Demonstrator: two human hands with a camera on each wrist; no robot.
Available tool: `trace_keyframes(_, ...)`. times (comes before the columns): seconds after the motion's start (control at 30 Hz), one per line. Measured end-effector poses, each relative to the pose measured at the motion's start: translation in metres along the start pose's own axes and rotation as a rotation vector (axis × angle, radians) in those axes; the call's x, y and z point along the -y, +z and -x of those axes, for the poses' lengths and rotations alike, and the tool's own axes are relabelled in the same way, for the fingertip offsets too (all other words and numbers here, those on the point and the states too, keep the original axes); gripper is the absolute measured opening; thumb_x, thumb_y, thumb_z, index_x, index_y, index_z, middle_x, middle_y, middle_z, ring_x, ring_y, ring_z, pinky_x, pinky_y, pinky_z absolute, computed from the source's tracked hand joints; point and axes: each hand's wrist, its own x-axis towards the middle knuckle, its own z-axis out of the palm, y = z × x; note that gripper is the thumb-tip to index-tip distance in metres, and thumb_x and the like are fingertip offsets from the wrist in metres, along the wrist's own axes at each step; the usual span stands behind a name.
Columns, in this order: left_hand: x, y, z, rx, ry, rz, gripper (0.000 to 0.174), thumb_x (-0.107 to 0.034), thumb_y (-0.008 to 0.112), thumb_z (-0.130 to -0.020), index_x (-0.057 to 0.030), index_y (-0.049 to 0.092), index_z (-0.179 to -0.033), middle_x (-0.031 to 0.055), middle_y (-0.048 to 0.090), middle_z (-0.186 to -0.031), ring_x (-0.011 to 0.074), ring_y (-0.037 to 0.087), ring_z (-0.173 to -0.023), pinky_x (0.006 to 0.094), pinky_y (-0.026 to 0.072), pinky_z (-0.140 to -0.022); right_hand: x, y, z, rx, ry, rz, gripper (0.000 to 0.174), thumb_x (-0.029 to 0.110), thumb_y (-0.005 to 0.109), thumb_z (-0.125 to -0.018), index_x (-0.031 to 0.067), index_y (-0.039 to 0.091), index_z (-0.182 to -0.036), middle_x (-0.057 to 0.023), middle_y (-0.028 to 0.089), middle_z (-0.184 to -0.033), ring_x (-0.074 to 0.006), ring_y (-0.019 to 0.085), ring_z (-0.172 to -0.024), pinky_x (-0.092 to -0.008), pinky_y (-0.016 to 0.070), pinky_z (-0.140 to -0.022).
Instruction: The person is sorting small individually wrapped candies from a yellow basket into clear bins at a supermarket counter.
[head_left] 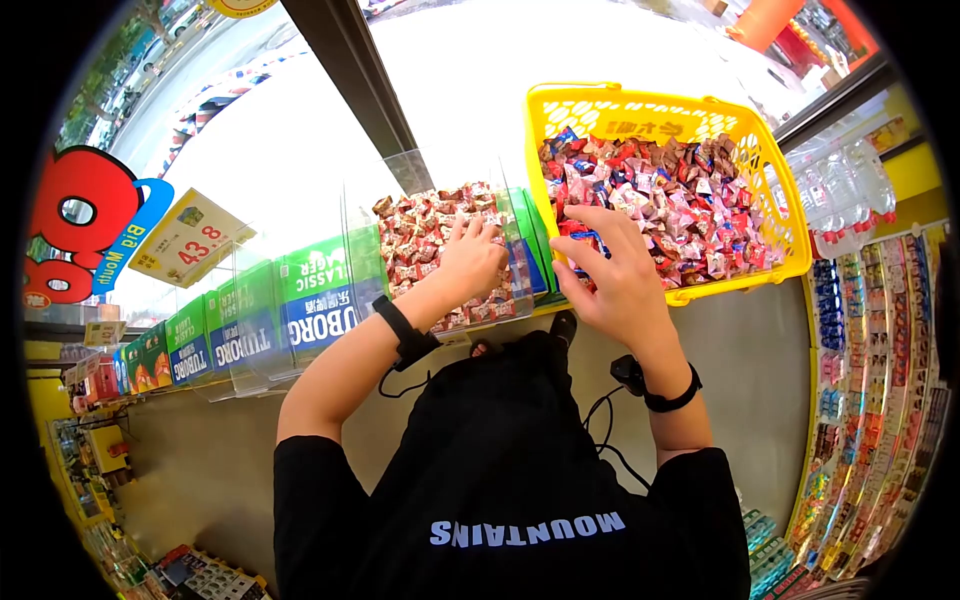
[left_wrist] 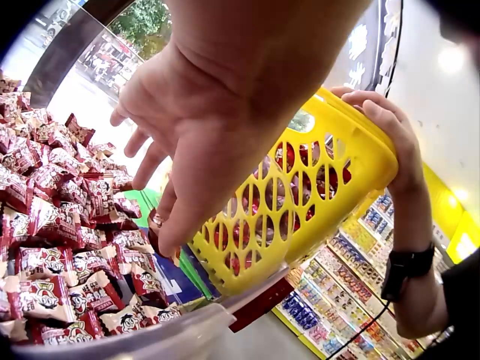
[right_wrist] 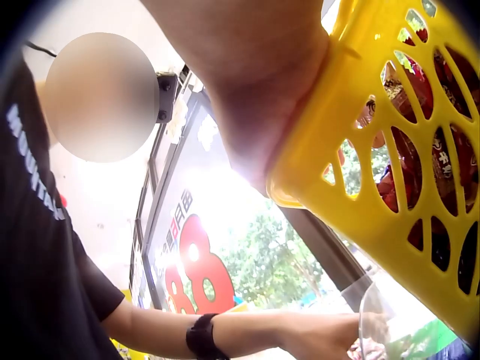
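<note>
My left hand [head_left: 472, 262] is over a clear bin of small red-and-white wrapped candies [head_left: 425, 225], its fingers loosely spread at the heap. In the left wrist view the left hand [left_wrist: 187, 142] has its thumb apart from the other fingers, and a candy shows beside the thumb tip. A yellow basket [head_left: 800, 235] with holes in its walls holds many mixed red, pink and blue wrapped candies [head_left: 690, 205]. My right hand [head_left: 625, 275] is at the basket's near left rim, thumb and fingers apart. In the left wrist view the right hand [left_wrist: 394, 131] rests along the basket's top edge.
Green and blue beer cartons [head_left: 315, 300] line the ledge left of the bin, behind clear panels. A price sign [head_left: 195, 240] stands by the window. Water bottles [head_left: 840, 190] are right of the basket, and shelves of small packets [head_left: 870, 370] run along the right.
</note>
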Motion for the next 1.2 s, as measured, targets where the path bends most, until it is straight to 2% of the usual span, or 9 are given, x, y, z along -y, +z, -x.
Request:
trace_keyframes(0.1,-0.001,-0.004,-0.001,-0.155,0.013,-0.013,0.04,-0.014,0.071,-0.088,-0.0134,0.076,-0.128,0.0187,0.062,-0.143,0.0403,0.046,-0.147,0.065,0.0254,-0.127,0.0,-0.001,-0.002,0.009,-0.009,-0.006,0.021,0.011,0.08,-0.085,0.0058,0.075,-0.105,-0.0157,0.067,-0.126,-0.036,0.064,-0.119,-0.0481,0.0506,-0.102)
trace_keyframes(0.23,0.004,-0.012,0.007,-0.276,-0.043,0.001,0.044,-0.019,0.076,-0.086,-0.0129,0.072,-0.128,0.0174,0.06,-0.144,0.0385,0.046,-0.146,0.063,0.0278,-0.126,0.0,0.0,-0.001,0.008,-0.011,-0.013,0.022,0.01,0.08,-0.085,0.0056,0.075,-0.105,-0.0157,0.067,-0.125,-0.036,0.064,-0.118,-0.0481,0.0509,-0.102)
trace_keyframes(0.37,-0.003,-0.026,0.043,-0.26,-0.008,0.072,0.04,-0.031,0.081,-0.087,-0.0147,0.072,-0.122,0.0149,0.061,-0.143,0.0384,0.05,-0.142,0.0578,0.0336,-0.124,0.0,0.0,-0.001,0.007,-0.012,-0.036,0.023,0.01,0.08,-0.084,0.0054,0.075,-0.105,-0.0154,0.067,-0.124,-0.0354,0.065,-0.117,-0.048,0.051,-0.102)
trace_keyframes(0.57,0.004,-0.006,0.072,-0.169,-0.074,0.312,0.038,-0.029,0.08,-0.088,-0.0161,0.074,-0.123,0.0125,0.059,-0.148,0.0384,0.048,-0.144,0.0557,0.034,-0.125,0.0,0.001,-0.001,0.03,-0.037,-0.037,0.022,0.012,0.08,-0.085,0.0057,0.072,-0.105,-0.0142,0.066,-0.123,-0.035,0.064,-0.116,-0.048,0.0522,-0.101)
trace_keyframes(0.7,0.002,0.004,0.067,-0.032,0.03,0.247,0.043,-0.026,0.081,-0.087,-0.021,0.074,-0.129,0.0067,0.053,-0.159,0.0398,0.041,-0.151,0.0564,0.0313,-0.127,0.001,-0.001,-0.002,0.049,-0.026,-0.071,0.022,0.012,0.081,-0.085,0.0069,0.073,-0.106,-0.0128,0.066,-0.124,-0.0344,0.065,-0.116,-0.047,0.0533,-0.102)
trace_keyframes(0.87,-0.007,0.015,0.045,-0.02,0.022,0.168,0.046,-0.021,0.078,-0.087,-0.0157,0.072,-0.133,0.0097,0.052,-0.161,0.0403,0.04,-0.153,0.0595,0.029,-0.128,-0.001,0.0,0.0,0.075,-0.008,-0.092,0.023,0.012,0.082,-0.085,0.0074,0.074,-0.106,-0.0133,0.065,-0.127,-0.0346,0.065,-0.118,-0.0479,0.0526,-0.104)
trace_keyframes(0.97,-0.006,0.03,0.036,-0.089,-0.002,0.137,0.038,-0.014,0.072,-0.087,-0.0151,0.075,-0.125,0.0117,0.058,-0.153,0.0392,0.047,-0.147,0.0609,0.0314,-0.125,-0.006,-0.008,0.003,0.16,-0.045,-0.142,0.035,0.017,0.084,-0.086,0.0092,0.072,-0.119,-0.0145,0.065,-0.132,-0.0357,0.064,-0.122,-0.0487,0.0513,-0.106)
trace_keyframes(1.03,-0.005,0.031,0.032,-0.104,-0.025,0.136,0.04,-0.014,0.072,-0.087,-0.0149,0.073,-0.127,0.012,0.058,-0.153,0.0388,0.047,-0.148,0.0609,0.031,-0.126,-0.012,-0.023,0.003,0.28,-0.048,-0.144,0.046,0.021,0.083,-0.089,0.011,0.068,-0.131,-0.0139,0.065,-0.138,-0.0356,0.064,-0.125,-0.0482,0.0507,-0.109)
trace_keyframes(1.2,-0.022,0.005,0.036,-0.134,-0.101,0.222,0.049,-0.017,0.076,-0.087,-0.0164,0.068,-0.135,0.0131,0.056,-0.153,0.0383,0.045,-0.149,0.0602,0.0292,-0.127,-0.054,-0.056,0.015,0.542,0.005,-0.064,0.042,0.026,0.076,-0.096,0.0145,0.069,-0.135,-0.0124,0.064,-0.143,-0.033,0.063,-0.129,-0.0476,0.0493,-0.111)
